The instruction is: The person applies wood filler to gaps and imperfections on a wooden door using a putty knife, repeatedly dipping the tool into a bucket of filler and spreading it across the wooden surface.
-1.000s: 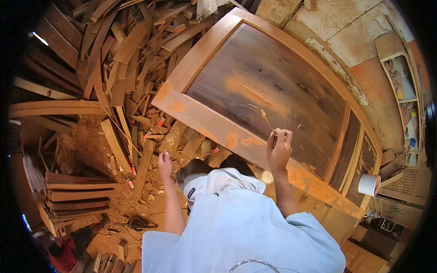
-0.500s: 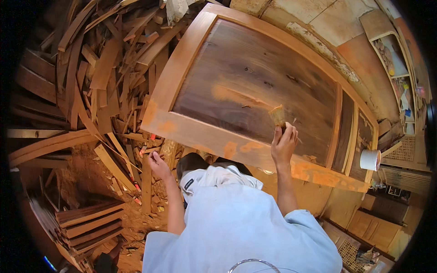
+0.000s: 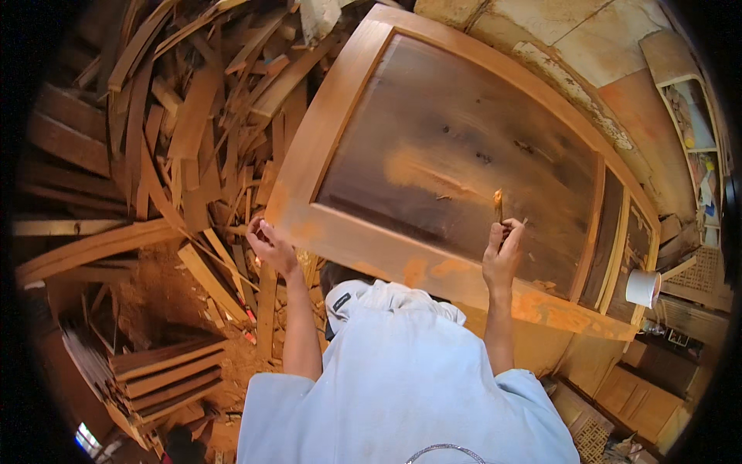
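Observation:
A large wooden door (image 3: 340,100) with a dark centre panel (image 3: 464,147) lies tilted in front of me, with orange patches of filler on its frame and panel. My right hand (image 3: 502,251) is closed around a small flat tool (image 3: 498,205) with an orange-smeared tip, pressed to the lower part of the dark panel. My left hand (image 3: 267,243) rests at the door's lower left corner, fingers curled on the frame edge. I wear a pale shirt.
A heap of scrap wood strips and offcuts (image 3: 185,131) fills the left side. Stacked planks (image 3: 166,375) lie at lower left. A white cup (image 3: 641,288) sits at the door's right end. Shelves (image 3: 692,124) stand at far right.
My right hand with the tool has shifted a little along the dark panel. My left hand has moved up from the scrap wood to the door's corner. My head came closer.

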Tool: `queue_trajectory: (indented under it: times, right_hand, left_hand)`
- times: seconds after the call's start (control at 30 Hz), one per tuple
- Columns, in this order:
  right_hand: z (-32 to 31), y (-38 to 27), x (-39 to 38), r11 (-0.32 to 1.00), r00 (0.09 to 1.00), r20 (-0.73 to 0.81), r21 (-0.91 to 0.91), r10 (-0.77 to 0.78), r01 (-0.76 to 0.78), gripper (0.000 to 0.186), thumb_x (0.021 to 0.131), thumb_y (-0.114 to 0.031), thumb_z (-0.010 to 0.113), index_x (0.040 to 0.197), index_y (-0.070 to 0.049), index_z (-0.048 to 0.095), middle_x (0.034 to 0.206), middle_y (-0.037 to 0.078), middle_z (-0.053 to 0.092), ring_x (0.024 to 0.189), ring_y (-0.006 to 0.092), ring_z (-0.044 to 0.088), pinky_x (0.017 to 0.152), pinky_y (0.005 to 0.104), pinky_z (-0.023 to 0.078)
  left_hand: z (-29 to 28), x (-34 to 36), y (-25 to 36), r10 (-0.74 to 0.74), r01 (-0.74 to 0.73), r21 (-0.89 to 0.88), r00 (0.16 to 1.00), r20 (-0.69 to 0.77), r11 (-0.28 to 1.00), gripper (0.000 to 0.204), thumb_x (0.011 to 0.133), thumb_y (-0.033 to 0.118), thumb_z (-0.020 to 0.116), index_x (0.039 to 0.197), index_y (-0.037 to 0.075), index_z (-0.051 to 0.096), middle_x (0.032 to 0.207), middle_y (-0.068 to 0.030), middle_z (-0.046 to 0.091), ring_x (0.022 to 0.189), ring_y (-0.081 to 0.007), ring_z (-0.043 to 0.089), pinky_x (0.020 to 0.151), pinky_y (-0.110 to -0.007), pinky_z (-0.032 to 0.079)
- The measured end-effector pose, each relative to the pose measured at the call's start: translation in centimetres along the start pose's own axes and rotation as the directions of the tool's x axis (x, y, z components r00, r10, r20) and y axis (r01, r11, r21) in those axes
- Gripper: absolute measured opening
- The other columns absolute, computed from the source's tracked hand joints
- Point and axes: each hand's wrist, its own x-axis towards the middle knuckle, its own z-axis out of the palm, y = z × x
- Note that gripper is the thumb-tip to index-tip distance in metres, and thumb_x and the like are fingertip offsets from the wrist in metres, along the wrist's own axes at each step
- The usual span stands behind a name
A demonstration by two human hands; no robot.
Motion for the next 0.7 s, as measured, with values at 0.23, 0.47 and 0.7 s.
queue_trajectory:
  times: [0.23,0.47,0.7]
  right_hand:
    - [-1.5,3.5,2.3,0.909,0.927,-0.025,0.207,0.374,-0.362,0.035,0.104,-0.031,0.050,0.118,0.000,0.053,0.080,0.001,0.053,0.074,0.0111,0.051,0.069,0.0281,0.044]
    - [-2.2,7.4,3.7,0.506,0.740,0.096,0.671,0.665,-0.542,0.029,0.103,-0.024,0.051,0.124,-0.004,0.050,0.081,0.001,0.054,0.063,0.0069,0.053,0.053,0.0230,0.046]
    - [5.2,8.6,6.8,0.678,0.735,0.326,0.286,0.595,-0.677,0.048,0.104,-0.028,0.049,0.148,-0.011,0.041,0.089,0.002,0.059,0.064,0.0055,0.053,0.056,0.0205,0.049]
  left_hand:
    - [4.9,-0.1,1.5,0.076,-0.094,0.066,0.970,0.231,0.993,0.024,0.101,0.019,0.052,0.113,-0.002,0.056,0.103,-0.0104,0.059,0.094,-0.0197,0.056,0.084,-0.033,0.045]
    - [13.6,2.4,3.4,0.140,-0.262,0.176,0.849,0.510,0.949,0.031,0.100,0.025,0.053,0.115,-0.002,0.055,0.110,-0.0121,0.058,0.101,-0.0233,0.055,0.091,-0.036,0.043]
    - [22.5,6.5,1.3,0.331,-0.662,0.392,0.696,0.637,0.639,0.049,0.099,0.034,0.053,0.131,-0.004,0.050,0.135,-0.0229,0.051,0.129,-0.0370,0.046,0.107,-0.044,0.037]
